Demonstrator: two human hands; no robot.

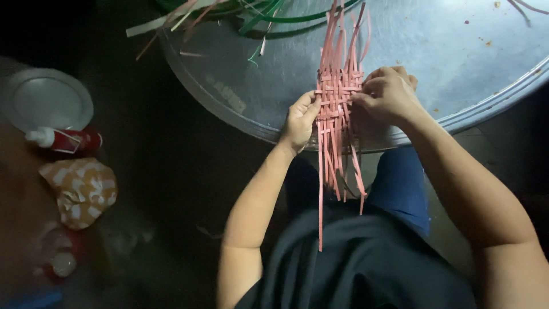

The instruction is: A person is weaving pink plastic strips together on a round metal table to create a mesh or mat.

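Observation:
A woven panel of pink strips lies on the near edge of a large round metal tray. Long loose pink ends hang off the tray toward my lap and others run up across it. My left hand pinches the left side of the weave with thumb and fingers. My right hand grips the right side, fingers curled over the strip ends. Both hands press the panel against the tray.
Green and pale strips lie at the tray's far rim. On the dark floor to the left are a round metal lid, a red and white bottle on its side and an orange and white patterned bag.

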